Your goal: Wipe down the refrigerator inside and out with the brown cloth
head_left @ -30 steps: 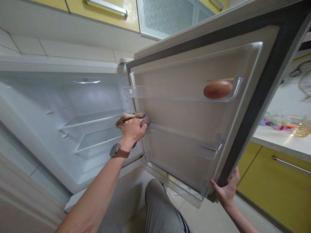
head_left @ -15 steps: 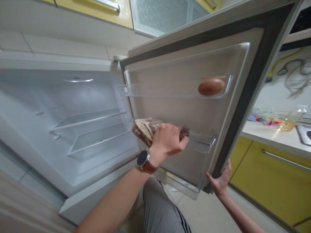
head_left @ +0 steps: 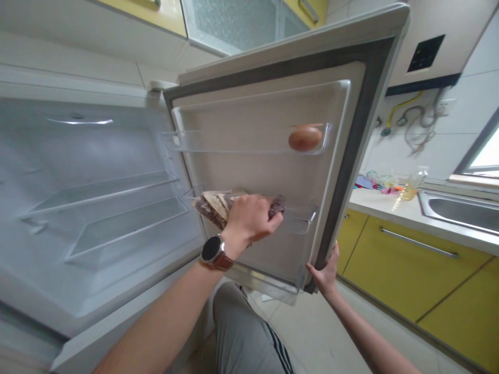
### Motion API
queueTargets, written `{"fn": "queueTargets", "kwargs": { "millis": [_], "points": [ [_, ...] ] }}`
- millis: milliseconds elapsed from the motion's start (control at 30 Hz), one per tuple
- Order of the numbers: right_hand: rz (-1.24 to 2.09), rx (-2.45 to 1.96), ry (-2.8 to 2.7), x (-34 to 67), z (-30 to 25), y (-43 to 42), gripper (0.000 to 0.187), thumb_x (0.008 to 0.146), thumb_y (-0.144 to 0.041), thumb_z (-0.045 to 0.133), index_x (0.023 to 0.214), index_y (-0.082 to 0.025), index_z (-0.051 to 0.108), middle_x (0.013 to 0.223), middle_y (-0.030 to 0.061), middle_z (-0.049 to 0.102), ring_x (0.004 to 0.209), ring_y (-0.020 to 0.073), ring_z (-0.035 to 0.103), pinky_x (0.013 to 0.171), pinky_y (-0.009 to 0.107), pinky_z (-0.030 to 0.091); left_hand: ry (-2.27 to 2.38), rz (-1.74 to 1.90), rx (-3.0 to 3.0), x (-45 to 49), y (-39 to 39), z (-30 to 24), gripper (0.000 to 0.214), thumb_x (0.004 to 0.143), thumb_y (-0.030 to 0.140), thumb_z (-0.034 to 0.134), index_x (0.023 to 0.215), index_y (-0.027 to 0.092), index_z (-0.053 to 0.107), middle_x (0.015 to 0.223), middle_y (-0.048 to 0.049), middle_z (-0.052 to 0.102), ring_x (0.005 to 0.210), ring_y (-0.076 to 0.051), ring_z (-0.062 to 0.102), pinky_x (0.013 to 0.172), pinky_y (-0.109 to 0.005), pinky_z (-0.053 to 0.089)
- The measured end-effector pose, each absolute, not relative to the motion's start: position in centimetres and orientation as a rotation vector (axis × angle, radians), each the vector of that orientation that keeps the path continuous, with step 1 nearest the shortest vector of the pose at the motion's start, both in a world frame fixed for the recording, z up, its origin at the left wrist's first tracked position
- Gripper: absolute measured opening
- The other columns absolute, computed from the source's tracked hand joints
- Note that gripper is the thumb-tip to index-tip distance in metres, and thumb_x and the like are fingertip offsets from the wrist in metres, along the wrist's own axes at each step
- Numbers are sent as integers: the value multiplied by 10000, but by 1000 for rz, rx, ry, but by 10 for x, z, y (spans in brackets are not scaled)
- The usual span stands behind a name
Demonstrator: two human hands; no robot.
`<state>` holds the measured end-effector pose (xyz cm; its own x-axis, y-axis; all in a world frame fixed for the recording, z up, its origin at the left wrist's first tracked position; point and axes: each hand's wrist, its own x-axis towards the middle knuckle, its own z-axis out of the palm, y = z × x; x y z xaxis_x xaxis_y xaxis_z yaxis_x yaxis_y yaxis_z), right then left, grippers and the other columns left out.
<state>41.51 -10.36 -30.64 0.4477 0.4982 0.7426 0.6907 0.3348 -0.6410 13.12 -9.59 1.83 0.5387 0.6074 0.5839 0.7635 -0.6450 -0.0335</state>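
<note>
My left hand (head_left: 251, 215), with a watch on its wrist, is closed around a bunched brown-and-cream patterned cloth (head_left: 213, 206). Cloth sticks out on both sides of the fist, right at the clear middle rack (head_left: 300, 224) of the open fridge door (head_left: 257, 176). Whether the cloth touches the rack is hidden by the hand. My right hand (head_left: 326, 272) grips the door's outer edge near its lower corner, thumb on the inner side. A brown, egg-shaped thing (head_left: 305, 139) rests at the right end of the upper rack.
To the left is the fridge interior with clear shelves (head_left: 128, 226). Beyond the door, a counter (head_left: 382, 208) carries a bottle of yellowish liquid (head_left: 414, 186), several colourful items and a steel sink (head_left: 460, 210). Yellow cabinets (head_left: 393, 270) stand below. My knee (head_left: 237, 322) is under the door.
The view has turned to the right, so the fridge and door appear further left and the sink shows more. My left hand keeps the cloth at the middle rack; my right hand stays on the door.
</note>
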Motion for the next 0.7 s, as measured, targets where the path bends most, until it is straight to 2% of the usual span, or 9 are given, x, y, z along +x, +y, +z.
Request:
{"fn": "queueTargets", "kwargs": {
  "millis": [200,333,533,700],
  "points": [
    [-183,-1320,-1183,414,-305,-106,1353,689,-810,729,1670,-159,63,1675,232,185,1540,445,245,1227,666,259,-1407,-791,-2307,61,-44,17,411,904,448,439,735,209,728,768,-115,734,740,-265,657,626,-331,309],
    [-169,-1295,-1178,408,-303,-111,1343,698,-789,742,1673,-165,62,1675,229,194,1539,437,258,1225,658,277,-1473,-760,-2255,39,-30,17,434,911,439,424,712,206,731,777,-128,737,741,-269,661,631,-331,313],
    [-207,-1294,-1155,401,-300,-116,1307,696,-775,757,1673,-184,120,1659,214,248,1529,437,281,1222,667,280,-1496,-719,-2205,48,-40,16,414,911,445,451,756,205,750,791,-134,745,762,-283,675,646,-331,335],
    [-229,-1314,-1152,400,-302,-116,1298,709,-795,731,1672,-176,119,1661,224,238,1531,445,271,1221,680,265,-1373,-715,-2337,91,-73,18,435,952,438,417,794,198,744,820,-128,754,769,-273,682,647,-334,345]
  ]
}}
